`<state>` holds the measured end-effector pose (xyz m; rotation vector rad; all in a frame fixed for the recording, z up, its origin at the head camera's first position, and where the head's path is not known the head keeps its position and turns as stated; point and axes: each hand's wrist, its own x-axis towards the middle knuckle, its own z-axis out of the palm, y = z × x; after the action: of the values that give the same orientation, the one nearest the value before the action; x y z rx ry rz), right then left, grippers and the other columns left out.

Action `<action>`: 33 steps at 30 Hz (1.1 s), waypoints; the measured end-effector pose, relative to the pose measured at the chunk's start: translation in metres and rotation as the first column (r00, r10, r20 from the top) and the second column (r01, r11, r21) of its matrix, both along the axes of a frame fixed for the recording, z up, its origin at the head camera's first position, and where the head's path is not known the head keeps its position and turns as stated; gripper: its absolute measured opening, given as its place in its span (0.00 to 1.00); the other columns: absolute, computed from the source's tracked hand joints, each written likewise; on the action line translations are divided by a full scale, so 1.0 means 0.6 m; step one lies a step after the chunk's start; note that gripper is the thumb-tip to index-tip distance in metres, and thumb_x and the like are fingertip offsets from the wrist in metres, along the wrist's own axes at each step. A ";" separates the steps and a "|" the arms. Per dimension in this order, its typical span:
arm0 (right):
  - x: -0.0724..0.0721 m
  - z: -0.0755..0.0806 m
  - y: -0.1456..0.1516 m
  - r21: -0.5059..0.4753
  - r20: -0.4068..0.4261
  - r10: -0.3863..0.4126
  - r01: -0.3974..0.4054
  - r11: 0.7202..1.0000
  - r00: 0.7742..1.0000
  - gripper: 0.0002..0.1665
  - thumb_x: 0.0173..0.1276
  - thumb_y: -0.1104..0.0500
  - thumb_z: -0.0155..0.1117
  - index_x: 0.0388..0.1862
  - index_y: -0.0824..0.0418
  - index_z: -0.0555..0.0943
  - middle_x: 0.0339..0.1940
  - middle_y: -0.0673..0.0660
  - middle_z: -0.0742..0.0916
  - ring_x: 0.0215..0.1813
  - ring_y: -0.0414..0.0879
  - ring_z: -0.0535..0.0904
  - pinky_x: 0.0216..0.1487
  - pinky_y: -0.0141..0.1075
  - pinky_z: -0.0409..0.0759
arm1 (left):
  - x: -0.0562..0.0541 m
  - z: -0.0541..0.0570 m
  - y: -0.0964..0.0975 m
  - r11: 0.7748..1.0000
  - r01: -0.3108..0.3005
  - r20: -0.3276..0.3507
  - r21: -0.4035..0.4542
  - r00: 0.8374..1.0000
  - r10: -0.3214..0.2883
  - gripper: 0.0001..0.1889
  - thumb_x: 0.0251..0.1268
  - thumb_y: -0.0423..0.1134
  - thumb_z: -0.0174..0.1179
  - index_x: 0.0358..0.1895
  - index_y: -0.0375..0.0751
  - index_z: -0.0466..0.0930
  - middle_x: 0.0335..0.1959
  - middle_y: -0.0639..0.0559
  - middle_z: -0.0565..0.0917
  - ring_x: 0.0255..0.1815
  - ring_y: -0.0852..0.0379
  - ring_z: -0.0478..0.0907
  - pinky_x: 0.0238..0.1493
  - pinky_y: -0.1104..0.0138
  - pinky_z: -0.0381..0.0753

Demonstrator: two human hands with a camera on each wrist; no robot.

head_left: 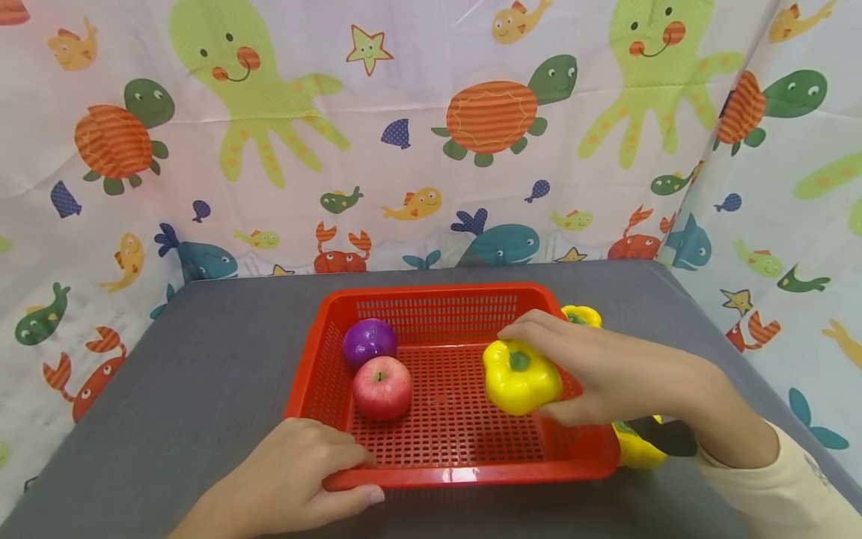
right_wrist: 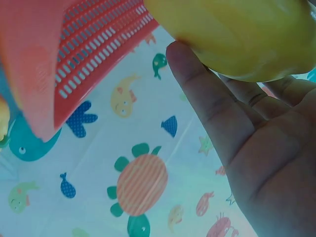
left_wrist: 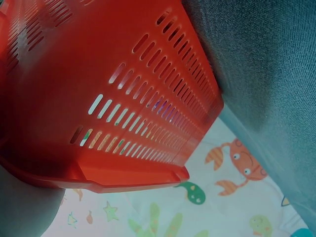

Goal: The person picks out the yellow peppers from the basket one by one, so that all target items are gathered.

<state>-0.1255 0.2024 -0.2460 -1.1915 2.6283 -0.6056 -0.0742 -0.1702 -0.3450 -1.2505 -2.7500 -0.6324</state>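
Observation:
My right hand (head_left: 606, 367) grips a yellow bell pepper (head_left: 520, 378) with its green stem facing up, over the right part of a red plastic basket (head_left: 465, 475). In the right wrist view, the fingers (right_wrist: 197, 89) curl against the underside of the pepper (right_wrist: 247, 39). My left hand (head_left: 296, 468) holds the basket's near left corner, thumb outside the rim and fingers over it. Inside the basket, a red apple (head_left: 382, 397) lies in front of a glossy round purple thing (head_left: 370, 342). The left wrist view shows the basket's slotted side wall (left_wrist: 148, 98).
Another yellow pepper (head_left: 583, 315) sits beyond the basket's right side. A yellow thing with some green (head_left: 638, 449) lies by its near right corner, partly under my right wrist. Grey cloth (head_left: 168, 389) covers the table, and a sea-animal curtain (head_left: 404, 75) surrounds it.

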 end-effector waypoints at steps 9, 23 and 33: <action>0.007 -0.005 0.037 -0.032 -0.065 -0.044 0.042 0.999 0.997 0.44 0.55 0.58 0.79 0.67 0.41 0.66 0.55 0.39 0.74 0.51 0.39 0.72 0.47 0.37 0.79 | 0.000 0.000 0.001 1.000 -0.001 -0.002 0.003 1.000 0.001 0.10 0.65 0.60 0.62 0.36 0.63 0.86 0.25 0.78 0.76 0.21 0.77 0.68 0.25 0.75 0.70; 0.020 -0.015 0.099 -0.162 -0.101 -0.134 0.116 0.980 0.986 0.46 0.53 0.62 0.80 0.69 0.46 0.68 0.59 0.42 0.74 0.51 0.39 0.73 0.43 0.35 0.81 | 0.000 0.000 0.001 1.000 0.009 -0.011 0.001 1.000 -0.009 0.10 0.66 0.60 0.61 0.36 0.62 0.85 0.26 0.78 0.77 0.23 0.77 0.69 0.26 0.75 0.69; 0.025 -0.019 0.139 -0.176 -0.228 -0.154 0.115 0.978 0.961 0.52 0.46 0.62 0.85 0.69 0.49 0.68 0.58 0.42 0.75 0.54 0.36 0.70 0.48 0.29 0.79 | 0.000 0.000 0.002 1.000 0.005 -0.016 -0.001 1.000 -0.005 0.11 0.66 0.60 0.62 0.37 0.61 0.86 0.26 0.77 0.78 0.23 0.77 0.69 0.26 0.75 0.70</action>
<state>-0.1103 0.2856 -0.2574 -1.2051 2.9331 -0.7546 -0.0739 -0.1693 -0.3452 -1.2567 -2.7354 -0.6195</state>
